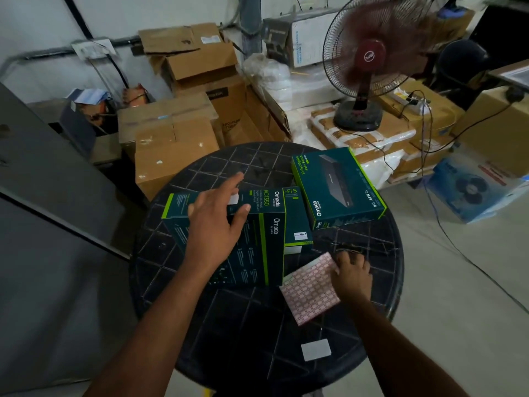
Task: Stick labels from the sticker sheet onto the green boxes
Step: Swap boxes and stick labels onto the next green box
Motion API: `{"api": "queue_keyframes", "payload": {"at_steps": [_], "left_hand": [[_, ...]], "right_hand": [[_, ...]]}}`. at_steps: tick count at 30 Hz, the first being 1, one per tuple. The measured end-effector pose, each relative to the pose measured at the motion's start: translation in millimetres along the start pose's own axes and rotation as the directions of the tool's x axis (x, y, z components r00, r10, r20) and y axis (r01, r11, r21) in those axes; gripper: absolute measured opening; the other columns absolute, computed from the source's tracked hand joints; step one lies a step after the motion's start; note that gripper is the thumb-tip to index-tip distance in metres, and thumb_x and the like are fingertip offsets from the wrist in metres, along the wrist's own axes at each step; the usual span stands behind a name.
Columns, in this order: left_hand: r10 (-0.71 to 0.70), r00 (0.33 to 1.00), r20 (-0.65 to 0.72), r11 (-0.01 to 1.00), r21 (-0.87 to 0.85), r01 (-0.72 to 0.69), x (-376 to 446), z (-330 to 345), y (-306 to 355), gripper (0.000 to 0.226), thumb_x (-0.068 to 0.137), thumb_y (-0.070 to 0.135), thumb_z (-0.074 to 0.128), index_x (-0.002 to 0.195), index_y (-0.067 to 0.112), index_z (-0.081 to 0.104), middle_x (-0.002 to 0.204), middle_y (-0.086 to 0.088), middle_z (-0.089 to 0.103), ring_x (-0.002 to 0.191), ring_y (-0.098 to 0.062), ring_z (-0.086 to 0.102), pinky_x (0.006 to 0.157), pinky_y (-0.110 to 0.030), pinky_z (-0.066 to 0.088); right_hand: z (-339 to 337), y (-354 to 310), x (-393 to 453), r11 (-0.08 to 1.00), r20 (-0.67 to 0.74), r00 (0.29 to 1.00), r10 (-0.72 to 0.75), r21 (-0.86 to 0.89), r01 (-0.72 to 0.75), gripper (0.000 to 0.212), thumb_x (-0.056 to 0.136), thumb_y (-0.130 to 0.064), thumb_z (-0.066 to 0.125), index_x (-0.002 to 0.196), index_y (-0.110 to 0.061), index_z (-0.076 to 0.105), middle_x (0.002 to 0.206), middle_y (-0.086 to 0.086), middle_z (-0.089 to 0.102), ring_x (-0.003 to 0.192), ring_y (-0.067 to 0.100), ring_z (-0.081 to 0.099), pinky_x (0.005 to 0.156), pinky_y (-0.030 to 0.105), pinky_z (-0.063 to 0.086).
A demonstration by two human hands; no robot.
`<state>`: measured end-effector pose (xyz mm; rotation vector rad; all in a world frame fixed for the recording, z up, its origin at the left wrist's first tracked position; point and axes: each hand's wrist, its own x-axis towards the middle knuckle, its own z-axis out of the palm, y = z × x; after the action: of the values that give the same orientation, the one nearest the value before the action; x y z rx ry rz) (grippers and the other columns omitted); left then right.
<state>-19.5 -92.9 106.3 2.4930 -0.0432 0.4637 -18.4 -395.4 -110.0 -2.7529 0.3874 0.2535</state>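
The left hand (217, 222) is reaching over the top of the upright green box (229, 239), fingers spread and straight, its grip open, beside a small white label (233, 199) there. The right hand (350, 275) is pressing the pink gridded sticker sheet (309, 290) flat on the dark round latticed tabletop (229, 325), its grip hidden. A flat green box (337, 187) is lying behind

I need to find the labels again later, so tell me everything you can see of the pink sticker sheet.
The pink sticker sheet is a thin, flat, paper-like rectangle printed with a grid of small pale labels. It lies skewed on the dark round table, near its right side, just in front of the green boxes. The right hand touches its far right corner.
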Motion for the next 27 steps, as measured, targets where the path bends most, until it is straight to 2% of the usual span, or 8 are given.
{"api": "queue_keyframes", "payload": {"at_steps": [2,4,6,9,13,17,23,27], "left_hand": [[-0.013,1.000,0.007,1.000,-0.003,0.013,1,1,1,0.062,0.098,0.045,0.054,0.152,0.046,0.023,0.131,0.012,0.061,0.127,-0.014,0.044,0.109,-0.050,0.023],[-0.018,1.000,0.004,1.000,-0.003,0.018,1,1,2,0.065,0.098,0.044,0.055,0.153,0.045,0.021,0.131,0.012,0.061,0.128,-0.015,0.045,0.112,-0.057,0.023],[-0.012,1.000,-0.004,1.000,0.002,0.012,2,2,3,0.061,0.098,0.043,0.056,0.151,0.040,0.027,0.130,0.011,0.062,0.126,-0.015,0.046,0.112,-0.058,0.026],[-0.012,1.000,-0.004,1.000,0.001,0.012,2,2,3,0.057,0.098,0.042,0.055,0.149,0.038,0.030,0.130,0.011,0.062,0.125,-0.015,0.046,0.111,-0.056,0.029],[-0.006,1.000,-0.011,1.000,0.024,0.006,3,4,1,0.054,0.099,0.040,0.055,0.148,0.037,0.034,0.130,0.012,0.061,0.123,-0.013,0.045,0.109,-0.048,0.028],[-0.013,1.000,-0.005,0.999,0.036,0.013,3,4,2,0.054,0.099,0.042,0.055,0.148,0.039,0.034,0.129,0.013,0.061,0.122,-0.013,0.045,0.106,-0.043,0.028],[-0.036,0.999,0.015,0.999,-0.032,0.037,3,-2,0,0.057,0.097,0.045,0.057,0.148,0.041,0.031,0.127,0.014,0.061,0.123,-0.008,0.045,0.113,-0.055,0.029],[-0.034,0.999,0.017,0.998,-0.051,0.034,-1,-5,-3,0.058,0.096,0.045,0.059,0.147,0.041,0.032,0.128,0.014,0.063,0.124,-0.010,0.047,0.110,-0.057,0.032]], "right_hand": [[8,-5,-8,0.976,-0.022,0.986,-0.166,-0.150,0.160,0.038,0.097,-0.040,0.056,0.132,-0.027,0.050,0.138,0.006,0.048,0.127,0.024,0.047,0.104,0.043,0.045],[20,-6,-16,0.926,0.120,0.933,-0.339,-0.134,0.354,0.036,0.099,-0.041,0.051,0.132,-0.027,0.052,0.136,0.000,0.052,0.126,0.019,0.049,0.104,0.037,0.044],[29,-2,-22,0.897,0.303,0.877,-0.374,-0.122,0.425,0.045,0.102,-0.048,0.045,0.145,-0.034,0.042,0.152,-0.001,0.043,0.140,0.023,0.040,0.111,0.045,0.039],[34,3,-22,0.890,0.396,0.865,-0.308,-0.200,0.409,0.057,0.102,-0.057,0.036,0.155,-0.046,0.018,0.168,0.000,0.012,0.153,0.030,0.017,0.115,0.063,0.027],[32,-9,-13,0.895,0.414,0.870,-0.268,-0.227,0.383,0.067,0.100,-0.065,0.031,0.158,-0.042,0.006,0.170,0.002,-0.001,0.154,0.035,0.008,0.113,0.069,0.027],[36,-15,2,0.894,0.467,0.853,-0.232,-0.244,0.376,0.083,0.095,-0.073,0.035,0.159,-0.040,-0.007,0.168,0.004,-0.017,0.154,0.041,-0.004,0.114,0.073,0.014],[36,-17,-9,0.840,0.375,0.825,-0.423,-0.178,0.512,0.066,0.097,-0.051,0.053,0.153,-0.032,0.025,0.161,0.003,0.028,0.146,0.026,0.028,0.117,0.053,0.029],[41,-12,-6,0.873,0.424,0.849,-0.315,-0.221,0.434,0.076,0.099,-0.061,0.039,0.160,-0.032,0.005,0.170,0.002,-0.001,0.154,0.037,0.005,0.117,0.064,0.019]]}}
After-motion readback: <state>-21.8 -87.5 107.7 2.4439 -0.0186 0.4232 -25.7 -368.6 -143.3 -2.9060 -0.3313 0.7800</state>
